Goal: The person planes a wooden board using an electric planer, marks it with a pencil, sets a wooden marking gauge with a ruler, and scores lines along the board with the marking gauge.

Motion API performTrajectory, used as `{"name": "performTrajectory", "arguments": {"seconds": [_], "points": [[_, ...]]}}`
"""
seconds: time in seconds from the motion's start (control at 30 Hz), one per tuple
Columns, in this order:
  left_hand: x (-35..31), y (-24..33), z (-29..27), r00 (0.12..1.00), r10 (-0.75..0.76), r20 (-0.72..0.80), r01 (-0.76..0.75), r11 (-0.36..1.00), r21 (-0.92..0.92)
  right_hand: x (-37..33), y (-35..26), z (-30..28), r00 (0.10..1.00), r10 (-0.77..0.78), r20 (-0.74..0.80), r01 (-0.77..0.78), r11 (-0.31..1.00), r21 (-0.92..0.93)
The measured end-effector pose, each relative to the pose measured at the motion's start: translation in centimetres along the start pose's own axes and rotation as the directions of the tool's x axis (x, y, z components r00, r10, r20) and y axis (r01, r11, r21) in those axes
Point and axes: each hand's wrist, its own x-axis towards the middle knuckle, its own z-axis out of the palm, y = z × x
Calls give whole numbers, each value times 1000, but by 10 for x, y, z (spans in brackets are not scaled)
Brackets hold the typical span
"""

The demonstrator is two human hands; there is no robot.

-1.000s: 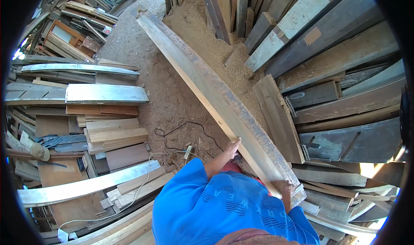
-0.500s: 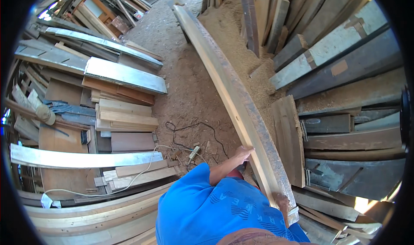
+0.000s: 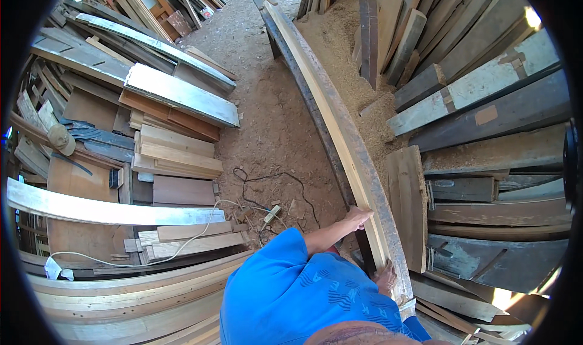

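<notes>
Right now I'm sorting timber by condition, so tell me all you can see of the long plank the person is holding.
The long plank is rough-sawn wood, pale on its upper face with a dark, weathered edge. It looks curved only through the lens. It runs from the person's body away toward the far stacks, above the sawdust floor. The left hand grips its left edge; the right hand holds its near end. A darker board lies close along its left side.

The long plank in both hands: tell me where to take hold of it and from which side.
Grip the long plank at its near end, by its two long edges. It runs away lengthwise, tilted on edge, with boards stacked on its right, so come from the open dirt side. The left hand is on the left edge, the right hand at the end.
</notes>
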Motion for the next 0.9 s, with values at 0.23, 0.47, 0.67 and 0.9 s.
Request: {"name": "performTrajectory", "arguments": {"seconds": [0.23, 0.47, 0.67, 0.9], "points": [[-6, 9, -4, 989, -20, 144, 18, 1000, 18, 16, 12, 18, 998, 48, 31, -46, 996, -72], [-10, -12, -14, 974, 98, 206, -78, 992, -103, 5, 0, 5, 996, -28, -85, 17, 991, -131], [-47, -34, -34, 927, 152, 344, -112, 985, -133, 9, -2, -26, 975, -38, 220, 75, 984, -160], [-51, -111, -45, 981, 6, 192, 11, 996, -88, -1, -39, -36, 957, -32, 289, 69, 991, -118]]}}
